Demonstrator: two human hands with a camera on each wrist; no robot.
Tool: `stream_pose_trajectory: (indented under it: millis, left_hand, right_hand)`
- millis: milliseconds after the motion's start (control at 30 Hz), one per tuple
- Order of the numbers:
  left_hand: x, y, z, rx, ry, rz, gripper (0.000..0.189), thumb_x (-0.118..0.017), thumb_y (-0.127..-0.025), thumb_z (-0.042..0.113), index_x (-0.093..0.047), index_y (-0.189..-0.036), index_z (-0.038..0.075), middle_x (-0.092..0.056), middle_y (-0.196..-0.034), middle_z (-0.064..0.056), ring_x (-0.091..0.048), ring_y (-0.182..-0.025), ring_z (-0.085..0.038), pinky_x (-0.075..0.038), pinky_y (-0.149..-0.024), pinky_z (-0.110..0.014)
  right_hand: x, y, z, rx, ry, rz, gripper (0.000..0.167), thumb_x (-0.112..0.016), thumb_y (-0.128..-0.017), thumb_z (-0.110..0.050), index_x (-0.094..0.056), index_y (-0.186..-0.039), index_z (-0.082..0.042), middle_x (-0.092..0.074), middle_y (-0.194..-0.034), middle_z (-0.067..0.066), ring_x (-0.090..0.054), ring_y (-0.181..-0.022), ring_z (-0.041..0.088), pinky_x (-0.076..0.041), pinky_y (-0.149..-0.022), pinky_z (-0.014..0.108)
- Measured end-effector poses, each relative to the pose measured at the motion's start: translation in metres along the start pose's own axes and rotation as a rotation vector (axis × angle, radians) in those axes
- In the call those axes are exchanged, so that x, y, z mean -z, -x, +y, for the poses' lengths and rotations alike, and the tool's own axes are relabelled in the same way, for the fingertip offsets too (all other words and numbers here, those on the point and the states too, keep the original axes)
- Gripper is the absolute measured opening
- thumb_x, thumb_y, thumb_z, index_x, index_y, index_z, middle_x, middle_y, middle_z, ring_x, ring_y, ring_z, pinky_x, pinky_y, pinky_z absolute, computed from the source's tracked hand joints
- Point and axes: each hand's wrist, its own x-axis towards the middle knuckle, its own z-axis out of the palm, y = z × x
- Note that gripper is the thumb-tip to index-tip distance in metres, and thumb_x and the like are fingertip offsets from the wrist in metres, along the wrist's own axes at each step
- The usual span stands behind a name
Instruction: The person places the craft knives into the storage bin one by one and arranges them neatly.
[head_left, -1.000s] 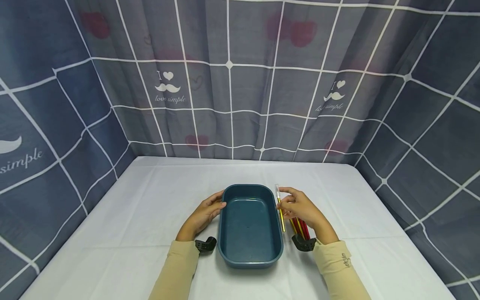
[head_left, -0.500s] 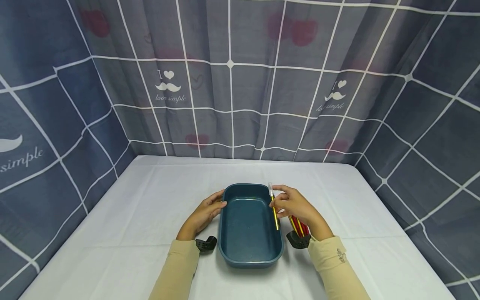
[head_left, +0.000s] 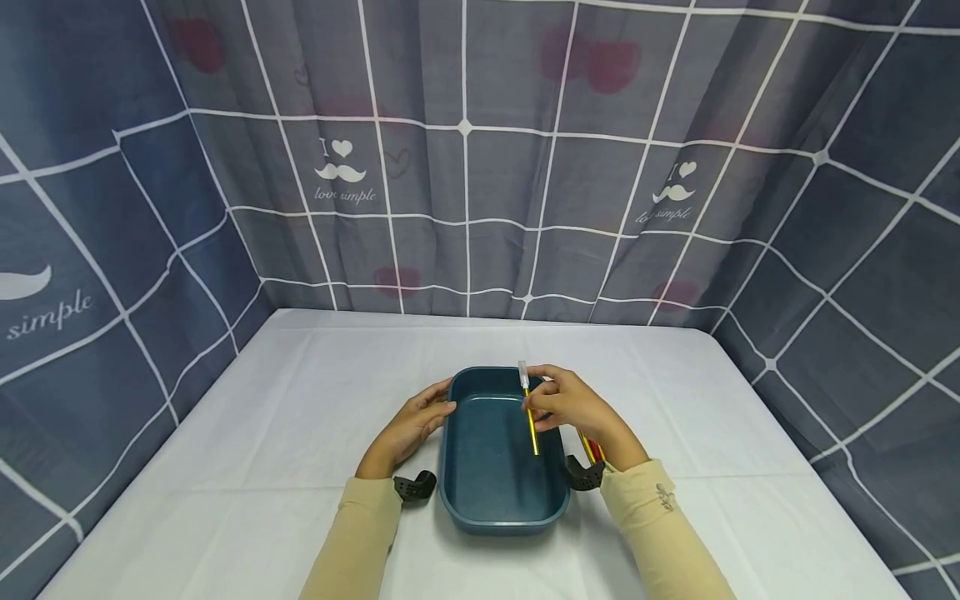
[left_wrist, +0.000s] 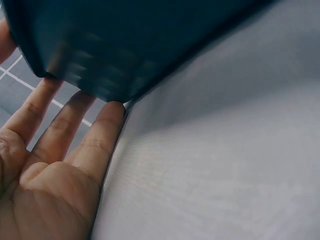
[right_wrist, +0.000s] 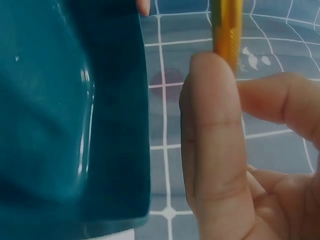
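A deep teal plastic tray [head_left: 487, 475] stands on the table. My left hand [head_left: 408, 427] holds its left side near the far corner, thumb at the rim and fingers against the outer wall; in the left wrist view the fingertips [left_wrist: 112, 110] touch that wall. Over the tray's right side, my right hand [head_left: 579, 408] pinches a yellow pencil with dark stripes and a clear cap [head_left: 532, 429] between thumb and fingers. The pencil is tilted, its capped end pointing away from me. In the right wrist view, only part of its yellow barrel [right_wrist: 229, 30] shows above the thumb.
Several red and yellow pencils [head_left: 594, 448] lie right of the tray, partly hidden under my right wrist. A white cloth covers the table [head_left: 322, 367]. Dark grey-blue checked curtains [head_left: 495, 183] enclose its back and sides.
My right hand has moved left with the pencil, from beside the tray's right rim to over its inside. The left hand keeps its hold on the tray.
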Motion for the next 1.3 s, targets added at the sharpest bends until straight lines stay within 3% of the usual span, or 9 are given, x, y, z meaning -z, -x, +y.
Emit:
stream_pose_trajectory:
  millis: [133, 267, 500, 800, 1067, 1300]
  left_hand:
    - [0.001, -0.001, 0.000, -0.002, 0.006, -0.009, 0.066, -0.058, -0.109, 0.009, -0.029, -0.167, -0.005, -0.033, -0.171, -0.028, -0.037, -0.156, -0.040, -0.040, -0.124, -0.039]
    - [0.002, 0.000, 0.000, -0.005, 0.005, -0.010, 0.067, -0.058, -0.109, 0.010, -0.029, -0.167, -0.006, -0.034, -0.170, -0.029, -0.038, -0.155, -0.039, -0.042, -0.122, -0.036]
    - [0.003, 0.000, -0.001, -0.001, 0.012, -0.001, 0.067, -0.058, -0.109, 0.009, -0.030, -0.167, -0.005, -0.034, -0.170, -0.028, -0.040, -0.153, -0.036, -0.044, -0.120, -0.033]
    - [0.001, 0.000, -0.001, 0.009, 0.000, 0.014, 0.066, -0.060, -0.109, 0.010, -0.032, -0.167, -0.003, -0.039, -0.167, -0.028, -0.048, -0.148, -0.032, -0.042, -0.123, -0.039]
    - [0.000, -0.001, 0.000, 0.004, 0.004, -0.005, 0.067, -0.059, -0.110, 0.012, -0.029, -0.168, -0.003, -0.036, -0.169, -0.028, -0.042, -0.153, -0.035, -0.042, -0.122, -0.036]
    - [0.002, -0.001, -0.001, -0.001, 0.015, -0.009, 0.065, -0.058, -0.110, 0.010, -0.030, -0.168, -0.003, -0.037, -0.168, -0.028, -0.046, -0.149, -0.032, -0.044, -0.120, -0.033]
  right_hand:
    - [-0.005, -0.006, 0.002, 0.002, -0.021, -0.019, 0.062, -0.062, -0.105, 0.004, -0.033, -0.159, 0.012, -0.073, -0.103, 0.021, -0.068, -0.080, 0.015, -0.065, -0.071, 0.030]
    - [-0.011, -0.013, 0.004, -0.007, -0.057, -0.043, 0.065, -0.064, -0.101, 0.005, -0.035, -0.158, 0.011, -0.071, -0.098, 0.013, -0.069, -0.078, 0.015, -0.066, -0.071, 0.031]
    - [-0.021, -0.022, 0.006, -0.069, -0.107, -0.065, 0.067, -0.065, -0.101, 0.003, -0.034, -0.160, 0.007, -0.069, -0.099, 0.010, -0.070, -0.079, 0.016, -0.066, -0.072, 0.032]
    - [-0.035, -0.031, 0.006, -0.099, -0.132, -0.061, 0.064, -0.066, -0.101, 0.003, -0.038, -0.159, 0.006, -0.070, -0.100, 0.013, -0.070, -0.079, 0.018, -0.067, -0.072, 0.034]
    - [-0.045, -0.041, 0.005, -0.142, -0.113, -0.088, 0.063, -0.068, -0.101, 0.004, -0.040, -0.157, 0.006, -0.069, -0.100, 0.014, -0.069, -0.082, 0.019, -0.067, -0.075, 0.038]
    - [-0.054, -0.049, 0.004, -0.182, -0.102, -0.092, 0.062, -0.067, -0.101, 0.006, -0.040, -0.157, 0.006, -0.069, -0.099, 0.015, -0.067, -0.083, 0.020, -0.067, -0.076, 0.038]
